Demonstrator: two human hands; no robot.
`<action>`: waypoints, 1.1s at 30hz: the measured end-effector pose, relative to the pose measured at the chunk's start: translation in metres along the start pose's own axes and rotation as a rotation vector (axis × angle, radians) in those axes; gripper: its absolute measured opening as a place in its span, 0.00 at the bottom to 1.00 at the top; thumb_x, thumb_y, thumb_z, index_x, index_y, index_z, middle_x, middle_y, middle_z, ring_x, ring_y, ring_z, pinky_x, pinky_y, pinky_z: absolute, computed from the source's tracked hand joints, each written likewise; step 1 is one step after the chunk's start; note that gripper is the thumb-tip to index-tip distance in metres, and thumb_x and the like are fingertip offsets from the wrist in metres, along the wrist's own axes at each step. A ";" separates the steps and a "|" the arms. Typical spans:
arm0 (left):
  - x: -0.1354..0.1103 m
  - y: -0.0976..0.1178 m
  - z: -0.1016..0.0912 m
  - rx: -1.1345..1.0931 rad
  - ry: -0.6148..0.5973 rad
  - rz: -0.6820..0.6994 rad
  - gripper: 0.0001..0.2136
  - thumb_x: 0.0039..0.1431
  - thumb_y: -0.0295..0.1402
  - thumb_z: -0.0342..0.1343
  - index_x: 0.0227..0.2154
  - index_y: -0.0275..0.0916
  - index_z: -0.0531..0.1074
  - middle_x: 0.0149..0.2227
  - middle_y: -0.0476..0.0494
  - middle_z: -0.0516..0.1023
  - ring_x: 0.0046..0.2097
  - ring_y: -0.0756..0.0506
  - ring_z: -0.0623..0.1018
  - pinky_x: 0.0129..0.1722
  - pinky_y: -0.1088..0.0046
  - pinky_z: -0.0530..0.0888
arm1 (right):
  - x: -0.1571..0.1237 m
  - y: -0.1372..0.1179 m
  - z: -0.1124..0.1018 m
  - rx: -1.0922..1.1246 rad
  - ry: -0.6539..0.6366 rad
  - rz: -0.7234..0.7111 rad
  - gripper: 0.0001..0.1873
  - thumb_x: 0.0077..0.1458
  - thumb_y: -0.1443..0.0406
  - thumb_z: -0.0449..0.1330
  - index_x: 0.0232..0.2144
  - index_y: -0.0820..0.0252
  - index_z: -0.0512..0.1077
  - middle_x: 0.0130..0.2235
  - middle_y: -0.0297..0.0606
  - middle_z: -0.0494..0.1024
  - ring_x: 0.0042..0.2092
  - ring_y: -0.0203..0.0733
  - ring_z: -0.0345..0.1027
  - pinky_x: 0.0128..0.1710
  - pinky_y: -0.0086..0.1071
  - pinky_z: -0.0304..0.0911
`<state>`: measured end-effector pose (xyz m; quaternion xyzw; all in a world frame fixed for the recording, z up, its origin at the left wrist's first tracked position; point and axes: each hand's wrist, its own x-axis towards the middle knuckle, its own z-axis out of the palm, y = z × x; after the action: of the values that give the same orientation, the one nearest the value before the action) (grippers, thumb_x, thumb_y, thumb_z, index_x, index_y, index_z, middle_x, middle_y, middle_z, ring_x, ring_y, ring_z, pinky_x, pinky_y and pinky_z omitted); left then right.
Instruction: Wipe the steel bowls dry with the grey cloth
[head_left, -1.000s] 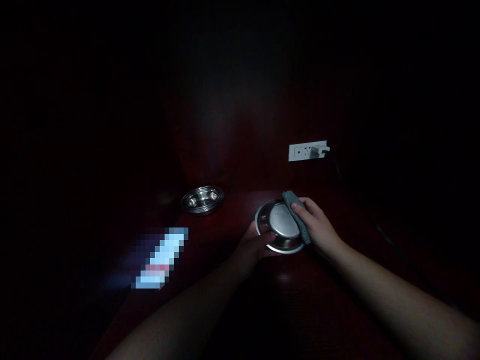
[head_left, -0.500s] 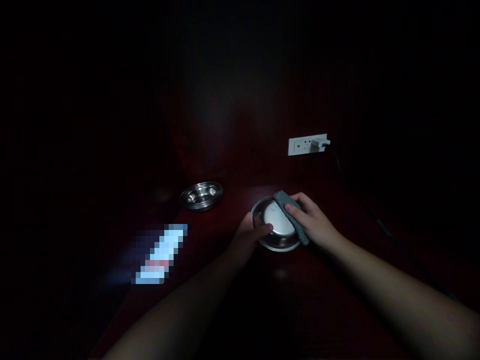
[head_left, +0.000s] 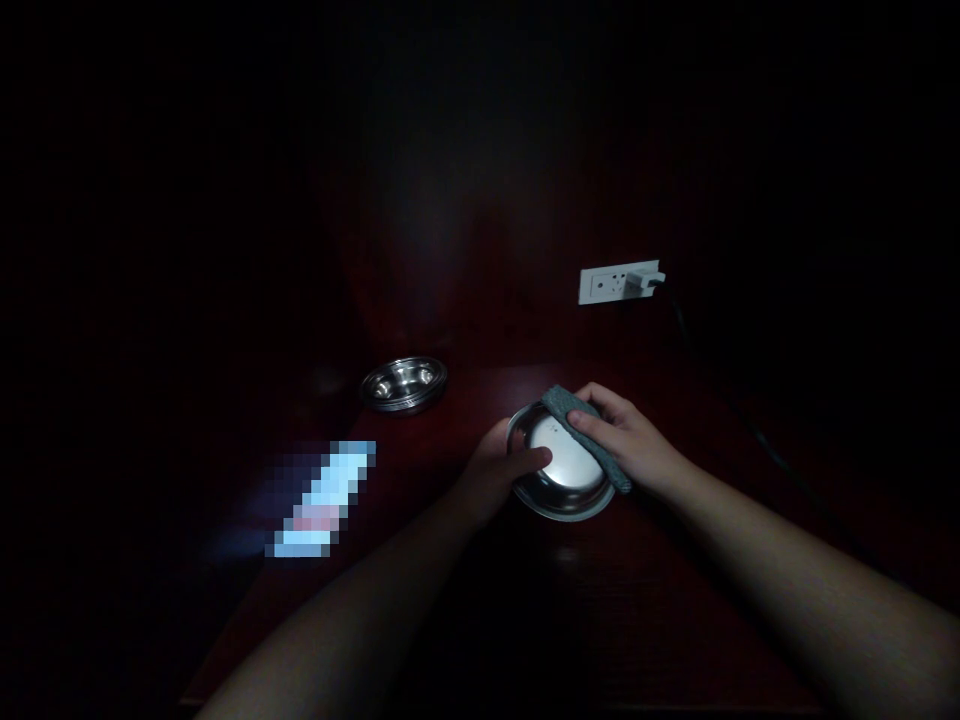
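Observation:
A shiny metal bowl (head_left: 568, 498) is held bottom up above the dark red table. My left hand (head_left: 504, 475) grips its left side, with the thumb lying on the base and the fingers hidden behind the rim. On the right, my right hand (head_left: 621, 435) is closed on a folded grey-green cloth (head_left: 592, 440), which presses against the bowl's upper right side and base. The right thumb lies over the cloth; some fingers are hidden behind it.
Several nested metal bowls (head_left: 404, 384) stand at the back left of the table (head_left: 660, 590). Nearer, on the left, glows a blurred-out bright screen (head_left: 326, 500). A white wall socket (head_left: 619, 283) holds a plug, and a dark cable (head_left: 772, 450) runs down to the right.
The bowl has shifted slightly right and down and tilted a little, with both hands still on it. The cloth has moved slightly along with the right hand.

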<state>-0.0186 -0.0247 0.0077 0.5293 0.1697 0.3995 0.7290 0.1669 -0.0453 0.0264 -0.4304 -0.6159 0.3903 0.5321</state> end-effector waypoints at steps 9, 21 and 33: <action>-0.002 -0.002 0.000 0.009 -0.100 -0.094 0.21 0.44 0.33 0.67 0.43 0.34 0.71 0.38 0.40 0.78 0.38 0.43 0.77 0.39 0.69 0.68 | -0.001 0.001 -0.003 0.008 -0.139 0.048 0.17 0.50 0.52 0.64 0.28 0.59 0.66 0.25 0.30 0.69 0.25 0.33 0.61 0.23 0.27 0.55; -0.004 -0.007 -0.005 0.035 -0.060 -0.124 0.20 0.47 0.34 0.67 0.43 0.34 0.71 0.37 0.41 0.77 0.36 0.45 0.76 0.39 0.69 0.68 | -0.003 -0.004 0.000 0.008 -0.175 0.076 0.18 0.48 0.52 0.65 0.27 0.59 0.67 0.24 0.31 0.70 0.25 0.34 0.62 0.22 0.27 0.56; 0.003 -0.004 -0.001 -0.133 0.054 -0.080 0.19 0.48 0.37 0.65 0.43 0.33 0.74 0.37 0.40 0.79 0.36 0.45 0.77 0.40 0.69 0.70 | 0.002 -0.002 -0.005 0.168 0.022 0.076 0.17 0.45 0.54 0.68 0.33 0.58 0.72 0.28 0.32 0.75 0.27 0.36 0.67 0.26 0.29 0.61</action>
<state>-0.0160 -0.0223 0.0044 0.4615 0.1835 0.3946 0.7731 0.1713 -0.0440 0.0291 -0.4113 -0.5584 0.4559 0.5578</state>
